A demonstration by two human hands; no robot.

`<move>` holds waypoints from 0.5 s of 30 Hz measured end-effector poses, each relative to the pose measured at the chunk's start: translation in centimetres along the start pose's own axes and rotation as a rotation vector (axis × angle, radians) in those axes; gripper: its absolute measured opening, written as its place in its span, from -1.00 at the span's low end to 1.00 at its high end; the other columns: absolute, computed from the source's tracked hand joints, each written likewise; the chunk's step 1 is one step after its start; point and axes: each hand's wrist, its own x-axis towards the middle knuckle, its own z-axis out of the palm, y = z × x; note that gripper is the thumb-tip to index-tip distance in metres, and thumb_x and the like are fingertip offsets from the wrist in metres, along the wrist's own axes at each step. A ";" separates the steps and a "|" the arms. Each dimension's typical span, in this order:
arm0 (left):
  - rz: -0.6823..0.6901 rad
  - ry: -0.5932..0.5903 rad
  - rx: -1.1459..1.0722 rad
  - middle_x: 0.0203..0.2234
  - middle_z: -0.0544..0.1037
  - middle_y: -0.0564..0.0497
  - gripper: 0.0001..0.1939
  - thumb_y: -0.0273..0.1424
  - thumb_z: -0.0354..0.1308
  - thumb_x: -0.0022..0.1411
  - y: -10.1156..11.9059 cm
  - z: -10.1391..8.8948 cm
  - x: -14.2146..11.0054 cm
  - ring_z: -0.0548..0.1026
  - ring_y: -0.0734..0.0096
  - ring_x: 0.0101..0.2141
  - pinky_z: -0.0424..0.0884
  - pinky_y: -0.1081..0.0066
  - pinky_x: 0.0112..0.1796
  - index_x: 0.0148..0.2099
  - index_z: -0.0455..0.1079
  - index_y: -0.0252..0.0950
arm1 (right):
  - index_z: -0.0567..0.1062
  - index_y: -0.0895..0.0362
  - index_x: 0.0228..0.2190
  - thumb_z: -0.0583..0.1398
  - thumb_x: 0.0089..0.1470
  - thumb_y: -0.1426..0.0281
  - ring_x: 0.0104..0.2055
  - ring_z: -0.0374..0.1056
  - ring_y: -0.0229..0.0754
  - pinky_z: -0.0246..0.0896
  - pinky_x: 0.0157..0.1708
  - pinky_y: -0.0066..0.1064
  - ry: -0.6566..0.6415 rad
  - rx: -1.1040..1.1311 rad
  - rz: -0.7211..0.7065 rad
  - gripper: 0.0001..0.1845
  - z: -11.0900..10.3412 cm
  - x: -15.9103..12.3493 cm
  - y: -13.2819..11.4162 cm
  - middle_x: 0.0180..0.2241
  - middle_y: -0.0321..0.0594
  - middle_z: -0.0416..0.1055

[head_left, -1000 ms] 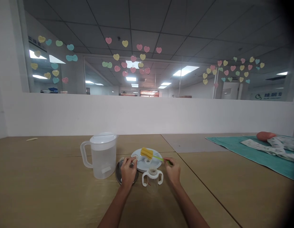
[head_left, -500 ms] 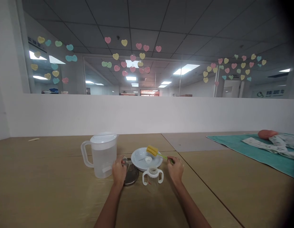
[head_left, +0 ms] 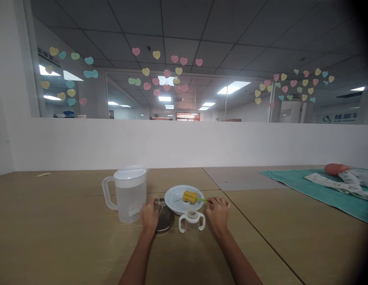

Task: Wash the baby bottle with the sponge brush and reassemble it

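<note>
My right hand [head_left: 218,211] is closed on the green handle of a bottle brush [head_left: 190,196]. The brush's yellow sponge head is over a white bowl [head_left: 169,202], partly covering a small white ring-shaped part [head_left: 185,202] in it. At the left edge of a dark round tray [head_left: 166,224], my left hand [head_left: 149,214] has its fingers curled around a small clear piece [head_left: 157,201], whose exact kind I cannot make out. Between my hands, a clear baby bottle [head_left: 192,227] with two white handles stands upright, its mouth uncapped.
A clear plastic pitcher [head_left: 130,198] with a white lid stands just left of my left hand. On the far right, a teal cloth [head_left: 293,186] carries patterned fabric [head_left: 329,184] and a pinkish rounded object [head_left: 335,169]. Behind the table rises a white wall [head_left: 178,144].
My left hand has moved left from the bowl's edge to the dark tray with the small piece. The brush head shifted right and then lowered over the bowl. The bottle has stayed put.
</note>
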 end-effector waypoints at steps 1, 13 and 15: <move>0.019 0.025 -0.009 -0.23 0.56 0.02 -0.45 -0.74 -0.03 -0.06 0.1 -0.1 0.0 0.43 0.31 -0.15 0.28 0.44 -0.18 -0.04 0.37 -0.21 | 0.52 0.12 -0.49 0.09 -0.01 0.55 -0.34 0.27 -0.13 -0.13 -0.20 -0.27 -0.009 -0.017 -0.021 -0.78 0.1 0.0 0.1 -0.46 -0.22 0.49; 0.143 0.112 -0.105 -0.28 0.54 -0.01 -0.57 -0.69 -0.09 0.01 1.3 -0.5 -0.3 0.45 0.32 -0.21 0.31 0.38 -0.13 -0.13 0.41 -0.28 | 0.54 0.13 -0.32 0.07 -0.12 0.72 -0.26 0.21 -0.10 -0.08 -0.26 -0.31 -0.174 -0.078 -0.120 -0.60 0.7 -0.1 0.8 -0.29 -0.17 0.47; 0.156 0.106 -0.104 -0.28 0.54 -0.01 -0.59 -0.69 -0.09 0.02 1.5 -0.4 -0.3 0.44 0.33 -0.21 0.31 0.38 -0.13 -0.15 0.42 -0.28 | 0.54 0.12 -0.32 0.08 -0.12 0.72 -0.26 0.21 -0.10 -0.08 -0.27 -0.31 -0.189 -0.085 -0.138 -0.60 0.7 0.0 0.5 -0.30 -0.17 0.48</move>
